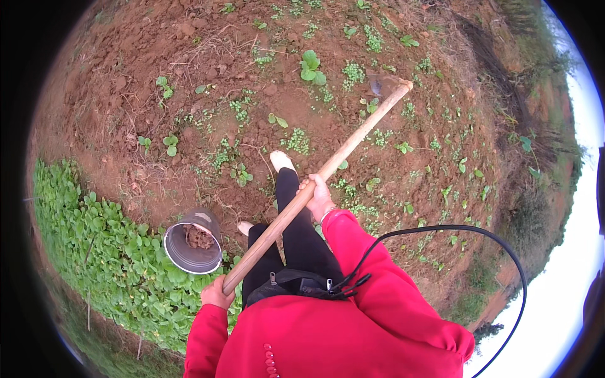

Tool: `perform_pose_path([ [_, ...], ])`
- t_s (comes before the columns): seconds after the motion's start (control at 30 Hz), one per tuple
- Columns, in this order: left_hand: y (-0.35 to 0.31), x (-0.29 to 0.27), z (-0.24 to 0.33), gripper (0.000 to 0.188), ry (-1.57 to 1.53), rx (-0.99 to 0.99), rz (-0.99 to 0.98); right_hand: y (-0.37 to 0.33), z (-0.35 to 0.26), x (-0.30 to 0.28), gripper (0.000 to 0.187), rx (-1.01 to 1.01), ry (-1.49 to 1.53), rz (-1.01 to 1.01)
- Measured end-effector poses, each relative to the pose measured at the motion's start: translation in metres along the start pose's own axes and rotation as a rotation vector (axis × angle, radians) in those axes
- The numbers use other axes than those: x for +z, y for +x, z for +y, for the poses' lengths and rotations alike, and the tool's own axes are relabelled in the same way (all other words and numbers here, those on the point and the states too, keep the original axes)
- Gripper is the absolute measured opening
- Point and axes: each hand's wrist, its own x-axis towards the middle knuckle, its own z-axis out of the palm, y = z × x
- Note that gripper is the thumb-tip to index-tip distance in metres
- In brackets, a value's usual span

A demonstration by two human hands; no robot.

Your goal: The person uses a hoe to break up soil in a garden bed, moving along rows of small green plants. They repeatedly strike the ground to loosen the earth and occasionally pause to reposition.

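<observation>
- Gripping the hoe [340,160], we curl our left fingers [218,281] around its near end.
- Our right fingers [306,184] wrap its wooden handle [285,223] farther along.
- Beyond them, its blade [379,84] shows against reddish soil [113,113].
- Past our left fingers, a grey bucket [191,259] holds brown clumps [199,238].

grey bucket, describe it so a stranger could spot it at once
Find the leafy bed at lower left. By its edge, above the left hand in the picture, is a grey bucket. Its round mouth with brown clumps stands out from the leaves.
</observation>
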Motion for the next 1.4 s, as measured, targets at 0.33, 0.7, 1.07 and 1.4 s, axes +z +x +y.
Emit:
perform_pose_path([
  [0.33, 0.073, -0.036, 0.102, 0.042, -0.133, 0.008, -0.302, 0.035, -0.088, -0.038, 0.017, -0.237, -0.116, 0.354],
  [0.7, 0.038, -0.076, 0.071, 0.040, -0.194, -0.115, -0.358, 0.016, -0.025, -0.018, 0.014, -0.106, -0.190, 0.407],
  [1.07, 0.014, -0.027, 0.034, 0.034, -0.163, -0.095, -0.213, 0.011, 0.001, -0.043, 0.014, -0.060, -0.107, 0.382],
  [1.4, 0.058, -0.006, 0.054, 0.041, 0.069, 0.127, 0.007, -0.003, -0.073, -0.015, 0.019, -0.103, 0.087, 0.024],
])
